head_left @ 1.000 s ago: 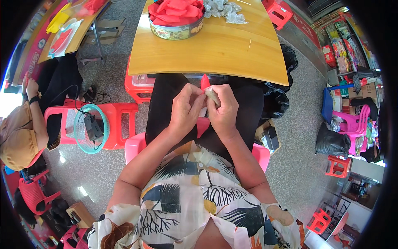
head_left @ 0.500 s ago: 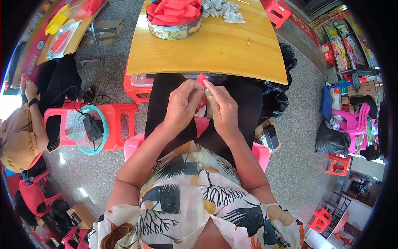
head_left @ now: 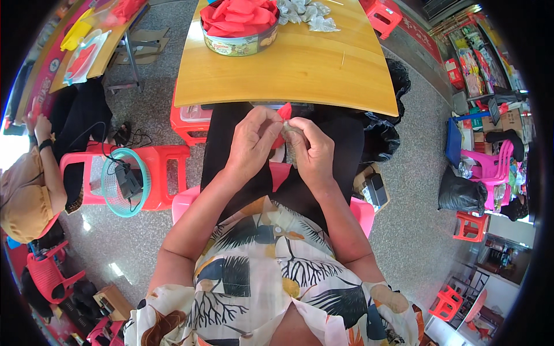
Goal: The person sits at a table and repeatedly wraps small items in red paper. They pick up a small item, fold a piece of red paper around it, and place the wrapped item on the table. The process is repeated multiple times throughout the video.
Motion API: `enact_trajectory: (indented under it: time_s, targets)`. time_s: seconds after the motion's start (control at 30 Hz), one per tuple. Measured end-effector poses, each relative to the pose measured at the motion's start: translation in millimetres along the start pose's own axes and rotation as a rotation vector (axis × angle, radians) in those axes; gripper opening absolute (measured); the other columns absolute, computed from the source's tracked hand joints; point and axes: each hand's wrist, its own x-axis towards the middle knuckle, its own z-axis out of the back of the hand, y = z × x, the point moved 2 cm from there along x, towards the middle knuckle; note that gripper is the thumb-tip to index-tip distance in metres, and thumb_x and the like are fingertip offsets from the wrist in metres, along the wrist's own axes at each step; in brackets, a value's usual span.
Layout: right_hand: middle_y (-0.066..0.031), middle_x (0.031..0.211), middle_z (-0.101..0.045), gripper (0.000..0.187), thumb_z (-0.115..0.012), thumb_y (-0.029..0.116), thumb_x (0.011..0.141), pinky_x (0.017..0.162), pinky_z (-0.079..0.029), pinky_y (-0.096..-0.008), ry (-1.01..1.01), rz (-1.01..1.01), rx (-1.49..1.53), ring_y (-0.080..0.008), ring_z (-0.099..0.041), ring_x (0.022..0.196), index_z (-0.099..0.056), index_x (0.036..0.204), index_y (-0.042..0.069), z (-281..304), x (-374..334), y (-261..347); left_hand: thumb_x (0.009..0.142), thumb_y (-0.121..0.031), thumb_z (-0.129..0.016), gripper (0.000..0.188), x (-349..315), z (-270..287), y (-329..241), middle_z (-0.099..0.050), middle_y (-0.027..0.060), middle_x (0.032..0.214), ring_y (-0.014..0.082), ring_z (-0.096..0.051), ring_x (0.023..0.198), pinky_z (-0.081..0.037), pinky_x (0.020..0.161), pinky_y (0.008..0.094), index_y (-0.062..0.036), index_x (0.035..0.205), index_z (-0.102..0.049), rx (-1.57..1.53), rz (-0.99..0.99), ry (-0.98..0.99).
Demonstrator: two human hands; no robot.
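Red piece pinched between two hands, over the lap

Seated worker, patterned shirt, dark trousers. Left hand (head_left: 252, 138): thumb and fingers drawn together on a small red piece (head_left: 284, 111), its tip pointing up. Right hand (head_left: 314, 149): thumb and forefinger closed in a pinch at the piece's lower part. Something pale shows at those fingertips (too small and too hidden to identify). More red below, between the hands; cannot tell whether it belongs to the same piece.

Location of piece: over the lap, just by the near edge of the yellow wooden counter (head_left: 277, 78).

On the counter: round tin (head_left: 241, 46), left of centre, heaped above its rim with red pieces (head_left: 242, 16). Right of it, a cluster of crumpled clear plastic (head_left: 320, 18); farther right, nearer the worker, a thin stick (head_left: 343, 58).

Left of the worker: red stools, and a turquoise basket (head_left: 106, 187) with a dark device (head_left: 129, 180) inside. Beyond them, a second person in a tan top, dark band on one wrist.
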Motion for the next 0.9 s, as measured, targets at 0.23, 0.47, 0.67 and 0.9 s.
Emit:
enact_trajectory:
  time_s: [0.23,0.47,0.67,0.9]
  targets:
    - [-0.0140,0.082,-0.060,0.012,-0.062,-0.002,0.083,0.063,-0.050,-0.0368,0.090,0.030,-0.120,-0.0319,-0.061,0.070,-0.061,0.095,0.003,-0.6,1.7,-9.6,0.092,0.002,-0.056,0.002,-2.2,-4.1,4.0,-0.053,0.0077,0.082,0.0172,-0.056,0.071,-0.047,0.065,0.0277,-0.0001,0.091,-0.055,0.203,-0.176,-0.041]
    - [-0.0148,0.081,-0.059,0.011,-0.064,-0.001,0.080,0.061,-0.050,-0.0378,0.123,-0.005,-0.348,-0.0330,-0.061,0.069,-0.056,0.087,0.003,-3.9,6.4,-9.4,0.088,0.003,-0.058,0.005,-1.8,-7.0,5.2,-0.054,0.0134,0.084,0.0317,-0.058,0.072,-0.049,0.063,0.0370,-0.0012,0.090,-0.056,0.393,-0.321,0.002]
    - [-0.0076,0.089,-0.066,0.012,-0.065,0.006,0.089,0.071,-0.051,-0.0275,0.009,-0.414,0.421,-0.0155,-0.064,0.077,-0.058,0.099,0.002,-13.7,6.4,-45.9,0.087,0.003,-0.060,0.008,-10.6,-12.3,9.5,-0.055,0.0148,0.085,0.0348,-0.058,0.074,-0.048,0.064,0.0360,-0.0022,0.092,-0.057,0.379,-0.304,0.052]
    - [-0.0034,0.099,-0.063,0.016,-0.062,0.010,0.093,0.080,-0.049,-0.0238,0.158,-0.575,0.886,-0.0080,-0.060,0.089,-0.058,0.107,0.002,-6.9,-11.4,-56.8,0.088,-0.008,-0.068,0.025,-3.6,25.0,-24.9,-0.059,0.0094,0.104,0.0175,-0.060,0.097,-0.048,0.080,0.0289,0.0003,0.109,-0.058,0.498,-0.246,-0.106]
